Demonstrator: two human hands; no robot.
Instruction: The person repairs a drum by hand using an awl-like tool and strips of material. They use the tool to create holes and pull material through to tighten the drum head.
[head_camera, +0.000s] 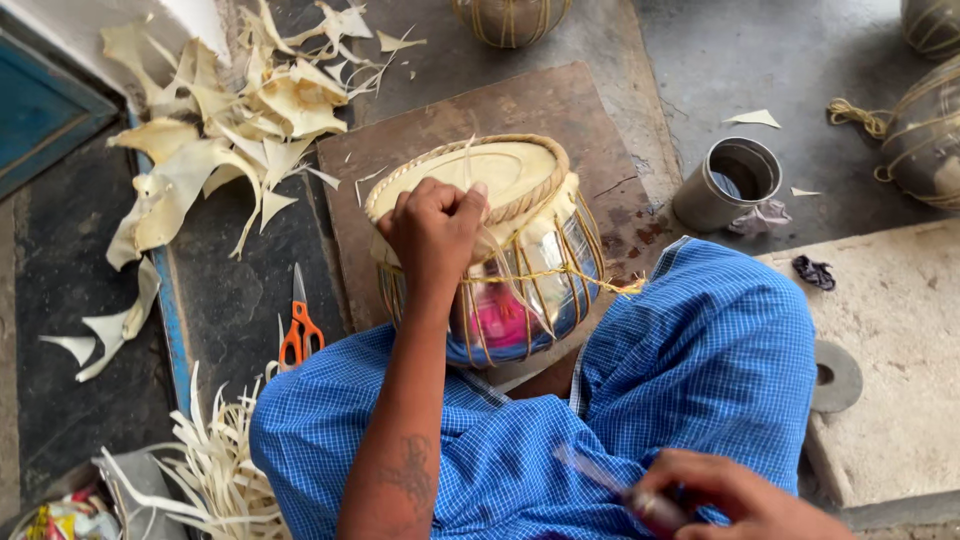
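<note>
A shiny metal drum with a pale hide head and a braided hide rim sits on a brown board between my knees, which are covered by blue checked cloth. My left hand is closed on a thin hide strap at the drum's near rim. Yellowish straps run down the drum's side. My right hand, low at the right over my lap, grips a thin tool that is blurred.
Pale hide scraps lie piled at the upper left, and cut strips at the lower left. Orange-handled scissors rest beside the board. A metal cup stands to the right. More drums sit at the top and right edges.
</note>
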